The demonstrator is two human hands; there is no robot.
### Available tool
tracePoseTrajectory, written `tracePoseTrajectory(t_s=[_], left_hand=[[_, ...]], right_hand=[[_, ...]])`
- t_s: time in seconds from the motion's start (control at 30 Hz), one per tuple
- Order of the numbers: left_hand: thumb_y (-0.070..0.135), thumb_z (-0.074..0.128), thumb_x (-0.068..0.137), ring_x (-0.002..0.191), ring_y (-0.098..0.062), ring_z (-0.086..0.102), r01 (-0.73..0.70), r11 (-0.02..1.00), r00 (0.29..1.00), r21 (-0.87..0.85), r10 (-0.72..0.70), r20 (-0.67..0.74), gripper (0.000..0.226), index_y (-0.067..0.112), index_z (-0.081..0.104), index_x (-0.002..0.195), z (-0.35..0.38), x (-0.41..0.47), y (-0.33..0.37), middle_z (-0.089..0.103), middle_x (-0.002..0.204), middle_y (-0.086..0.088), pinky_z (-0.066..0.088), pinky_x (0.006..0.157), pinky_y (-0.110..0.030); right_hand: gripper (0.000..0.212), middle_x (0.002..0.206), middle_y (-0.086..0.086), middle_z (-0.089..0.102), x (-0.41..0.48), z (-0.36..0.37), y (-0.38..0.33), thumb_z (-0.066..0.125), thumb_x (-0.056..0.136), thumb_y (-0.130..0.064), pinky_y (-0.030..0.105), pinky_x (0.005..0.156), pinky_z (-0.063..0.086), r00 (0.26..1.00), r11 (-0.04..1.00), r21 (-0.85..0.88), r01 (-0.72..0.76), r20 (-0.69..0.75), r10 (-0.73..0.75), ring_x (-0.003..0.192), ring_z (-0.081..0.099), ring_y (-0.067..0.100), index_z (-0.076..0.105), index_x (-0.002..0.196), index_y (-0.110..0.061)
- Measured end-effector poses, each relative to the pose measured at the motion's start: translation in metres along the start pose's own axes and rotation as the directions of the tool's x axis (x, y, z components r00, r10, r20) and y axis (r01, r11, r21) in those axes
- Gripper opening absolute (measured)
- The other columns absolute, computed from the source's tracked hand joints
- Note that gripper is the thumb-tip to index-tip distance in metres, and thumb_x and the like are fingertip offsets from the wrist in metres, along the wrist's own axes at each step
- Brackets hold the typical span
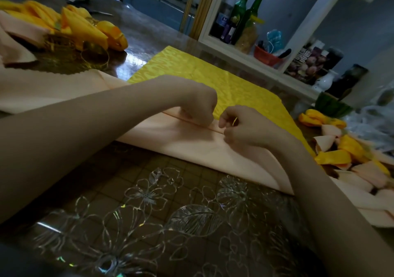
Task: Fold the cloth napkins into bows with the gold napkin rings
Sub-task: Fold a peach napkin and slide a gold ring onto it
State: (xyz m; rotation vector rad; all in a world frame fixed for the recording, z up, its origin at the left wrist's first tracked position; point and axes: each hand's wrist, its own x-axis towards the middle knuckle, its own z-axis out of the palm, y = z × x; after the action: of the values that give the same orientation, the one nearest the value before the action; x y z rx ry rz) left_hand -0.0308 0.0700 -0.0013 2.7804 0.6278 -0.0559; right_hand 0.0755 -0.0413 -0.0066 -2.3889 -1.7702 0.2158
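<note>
Peach napkin lies flat at mid-table, its two long edges folded in to meet at a centre seam, on top of a yellow napkin. My left hand and right hand sit close together on that seam, fingers curled, each pinching the cloth where the edges meet. A yellow glint inside the right hand's curl I cannot identify. I judge the fabric light, soft and limp, holding a crease only under pressure and liable to slide on the glossy table; best gathered at the middle of the seam. Finished bows are heaped at right; more napkins and blurred gold rings at far left.
</note>
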Motion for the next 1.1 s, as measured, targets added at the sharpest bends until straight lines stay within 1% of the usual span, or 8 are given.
tracePoseTrajectory(t_s=[0.1, 0.3, 0.53, 0.67, 0.77, 0.9, 1.03, 1.1], left_hand=[[0.014, 0.060, 0.082, 0.088, -0.029, 0.066, 0.004, 0.998, 1.000, -0.056, -0.002, 0.027, 0.019, 0.010, 0.067, 0.099, -0.001, 0.003, -0.005, 0.070, 0.097, -0.014, 0.049, 0.071, -0.031], [0.023, 0.069, 0.082, 0.101, -0.026, 0.058, -0.012, 1.000, 0.995, 0.002, 0.012, -0.095, 0.032, 0.012, 0.063, 0.111, 0.002, 0.001, -0.005, 0.062, 0.105, -0.007, 0.046, 0.082, -0.032], [0.018, 0.070, 0.078, 0.099, -0.026, 0.057, -0.037, 0.994, 0.992, 0.100, 0.048, -0.115, 0.027, 0.012, 0.064, 0.104, 0.003, -0.004, 0.006, 0.062, 0.106, -0.008, 0.046, 0.075, -0.034], [0.021, 0.069, 0.077, 0.076, -0.022, 0.062, 0.006, 1.000, 0.998, 0.014, -0.007, 0.063, 0.029, 0.007, 0.061, 0.101, 0.002, -0.007, 0.012, 0.063, 0.087, -0.008, 0.047, 0.057, -0.027], [0.017, 0.065, 0.084, 0.055, -0.013, 0.054, 0.073, 0.977, 0.985, -0.199, -0.039, 0.168, 0.019, 0.005, 0.060, 0.098, -0.003, -0.006, 0.009, 0.055, 0.067, -0.004, 0.047, 0.042, -0.018], [0.010, 0.067, 0.083, 0.039, -0.005, 0.053, 0.083, 0.968, 0.988, -0.238, -0.049, 0.145, 0.007, 0.009, 0.061, 0.087, -0.002, -0.005, 0.005, 0.057, 0.064, -0.003, 0.043, 0.037, -0.014], [0.024, 0.075, 0.077, 0.073, -0.019, 0.059, 0.045, 0.995, 0.998, -0.091, -0.042, 0.039, 0.032, 0.008, 0.066, 0.103, 0.001, -0.004, 0.008, 0.066, 0.095, -0.009, 0.042, 0.041, -0.018], [0.028, 0.075, 0.075, 0.088, -0.022, 0.060, 0.010, 1.000, 1.000, -0.023, -0.010, -0.003, 0.036, 0.011, 0.066, 0.106, 0.001, -0.006, 0.010, 0.064, 0.103, -0.007, 0.048, 0.060, -0.024]], right_hand=[[0.017, 0.080, 0.001, 0.061, -0.001, -0.004, 0.001, 0.055, 0.084, 0.000, 0.010, 0.052, 0.038, 1.000, 0.996, 0.092, 0.003, -0.005, -0.002, 0.059, 0.051, 0.003, 0.066, 0.086, -0.012], [0.017, 0.086, -0.006, 0.057, -0.001, -0.002, 0.013, 0.062, 0.086, -0.010, 0.012, 0.056, 0.040, 0.999, 0.992, 0.128, -0.020, -0.037, 0.025, 0.062, 0.050, 0.002, 0.065, 0.102, -0.014], [0.016, 0.074, -0.007, 0.056, -0.007, -0.010, 0.006, 0.066, 0.077, -0.005, 0.016, 0.060, 0.039, 0.999, 0.993, 0.119, 0.001, -0.051, 0.005, 0.064, 0.048, 0.004, 0.062, 0.085, -0.018], [0.023, 0.073, -0.003, 0.054, -0.010, -0.010, -0.003, 0.065, 0.074, -0.001, 0.027, 0.064, 0.039, 0.992, 0.999, 0.054, -0.002, 0.126, -0.004, 0.066, 0.048, 0.010, 0.056, 0.077, -0.022], [0.013, 0.074, -0.003, 0.056, -0.015, -0.022, -0.008, 0.063, 0.083, -0.005, 0.021, 0.060, 0.043, 0.962, 0.997, 0.050, -0.061, 0.271, 0.045, 0.064, 0.051, 0.008, 0.062, 0.090, -0.016], [0.010, 0.074, 0.001, 0.063, -0.018, -0.027, -0.007, 0.064, 0.085, -0.002, 0.010, 0.055, 0.049, 0.966, 0.985, 0.135, -0.103, 0.250, 0.067, 0.062, 0.058, 0.006, 0.067, 0.092, -0.009], [0.018, 0.083, -0.001, 0.059, -0.013, -0.017, 0.001, 0.073, 0.080, -0.013, 0.027, 0.073, 0.047, 0.981, 0.987, 0.093, -0.131, 0.159, 0.115, 0.075, 0.054, 0.012, 0.062, 0.094, -0.017], [0.023, 0.087, -0.004, 0.058, -0.013, -0.018, 0.004, 0.074, 0.079, -0.019, 0.026, 0.071, 0.043, 0.979, 0.988, 0.072, -0.140, 0.161, 0.127, 0.076, 0.052, 0.010, 0.059, 0.097, -0.020]])
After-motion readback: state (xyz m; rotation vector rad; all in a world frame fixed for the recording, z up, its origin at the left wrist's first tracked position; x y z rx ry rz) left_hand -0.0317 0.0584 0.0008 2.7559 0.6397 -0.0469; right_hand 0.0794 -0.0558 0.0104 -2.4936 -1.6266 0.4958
